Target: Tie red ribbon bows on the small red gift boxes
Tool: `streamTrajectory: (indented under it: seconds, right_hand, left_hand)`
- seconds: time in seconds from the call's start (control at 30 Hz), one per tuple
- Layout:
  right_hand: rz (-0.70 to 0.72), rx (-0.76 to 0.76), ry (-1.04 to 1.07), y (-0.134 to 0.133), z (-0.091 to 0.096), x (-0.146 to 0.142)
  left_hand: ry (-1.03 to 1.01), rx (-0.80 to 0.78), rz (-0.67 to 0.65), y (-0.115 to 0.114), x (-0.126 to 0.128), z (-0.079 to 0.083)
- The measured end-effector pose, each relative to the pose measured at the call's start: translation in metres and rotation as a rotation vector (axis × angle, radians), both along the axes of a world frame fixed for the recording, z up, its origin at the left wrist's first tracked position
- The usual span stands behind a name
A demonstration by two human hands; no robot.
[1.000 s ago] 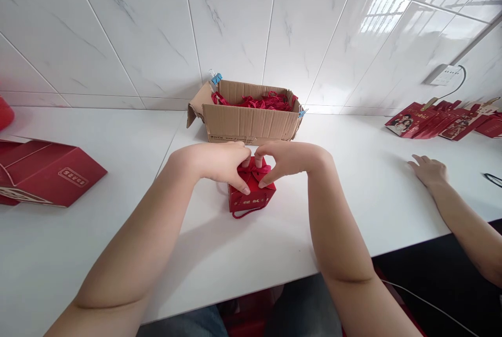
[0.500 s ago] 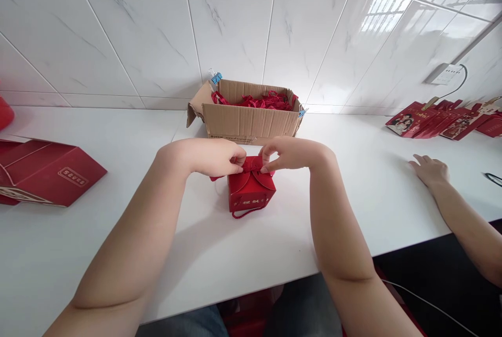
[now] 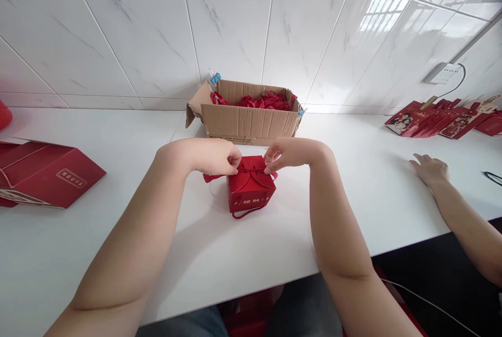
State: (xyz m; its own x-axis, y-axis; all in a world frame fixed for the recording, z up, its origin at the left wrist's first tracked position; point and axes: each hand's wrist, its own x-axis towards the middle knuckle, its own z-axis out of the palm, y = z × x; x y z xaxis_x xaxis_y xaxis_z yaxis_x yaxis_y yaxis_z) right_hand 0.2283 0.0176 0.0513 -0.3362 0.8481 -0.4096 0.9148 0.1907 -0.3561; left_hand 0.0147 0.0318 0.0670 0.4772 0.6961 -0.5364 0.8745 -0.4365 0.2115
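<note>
White table (image 3: 396, 195) | red box (image 3: 251, 190) between left fingers (image 3: 234, 158) and right fingers (image 3: 269, 169) | both pinched on ribbon (image 3: 251, 170)

The left hand (image 3: 217, 156) and right hand (image 3: 289, 152) have spread apart (ribbon (image 3: 251, 170) flatter).

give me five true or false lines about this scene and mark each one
1. The left hand and right hand both pinch the ribbon on the small box. True.
2. A blue clip is on the carton. True.
3. The carton is shut. False: it is open, with red ribbons inside.
4. A co-worker's hand touches the small box. False: it is off to the right, apart from it.
5. The small box has a red cord. True.
</note>
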Motion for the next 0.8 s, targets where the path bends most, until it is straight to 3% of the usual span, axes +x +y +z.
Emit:
streamTrajectory:
  seconds: [0.37,0.5,0.8]
  right_hand:
    - [0.078,0.107,0.183,-0.006,-0.002,-0.002]
    - [0.119,0.075,0.115,-0.009,-0.001,-0.014]
    - [0.065,0.067,0.047,-0.012,0.001,-0.02]
  left_hand:
    - [0.024,0.03,0.024,-0.006,0.002,0.002]
    - [0.021,0.023,0.028,-0.007,0.005,0.003]
    - [0.017,0.029,0.027,-0.009,0.01,0.001]
